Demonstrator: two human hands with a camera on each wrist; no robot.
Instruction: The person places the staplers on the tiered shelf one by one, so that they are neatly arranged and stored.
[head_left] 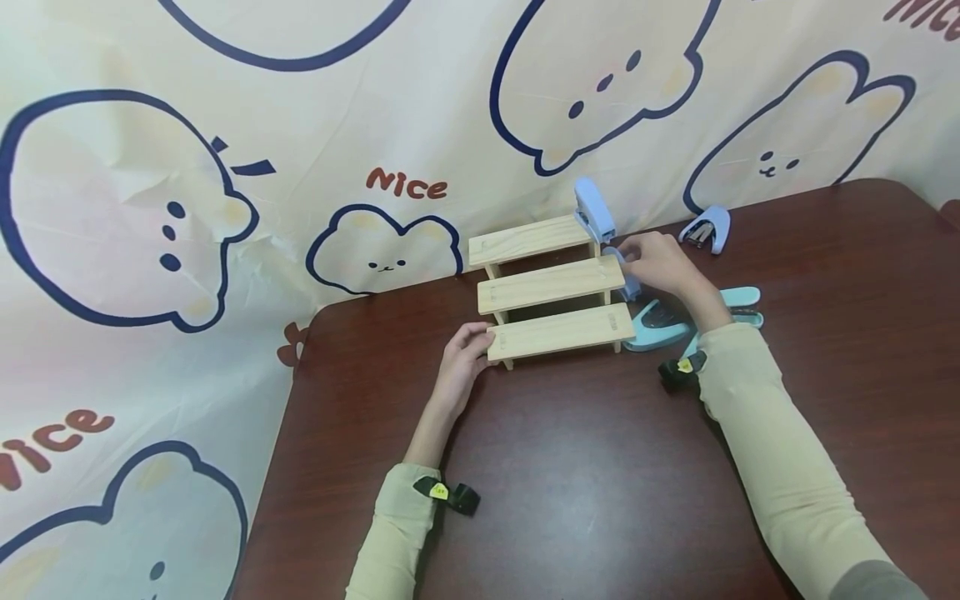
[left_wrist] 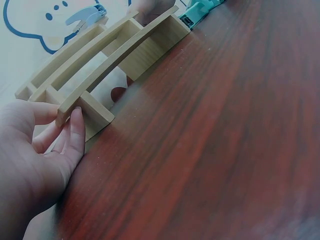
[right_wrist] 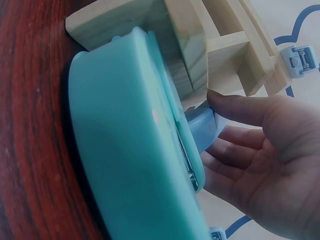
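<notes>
I have the left hand [head_left: 459,367] pinching the near-left end of the three-step wooden rack [head_left: 558,333], and the right hand [head_left: 663,262] curled with thumb and fingers about a light-blue stapler [head_left: 630,283] beside the rack's right end. Above the right grip, a blue stapler [head_left: 595,210] rests on the top step; below it lies a teal stapler [head_left: 654,336], and rightward, a small blue mini stapler [head_left: 718,232] sits on the table [head_left: 570,467].

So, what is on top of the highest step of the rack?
On the highest step, only a blue stapler, at the right end. What lies directly under the stapler is covered and cannot be seen.
</notes>
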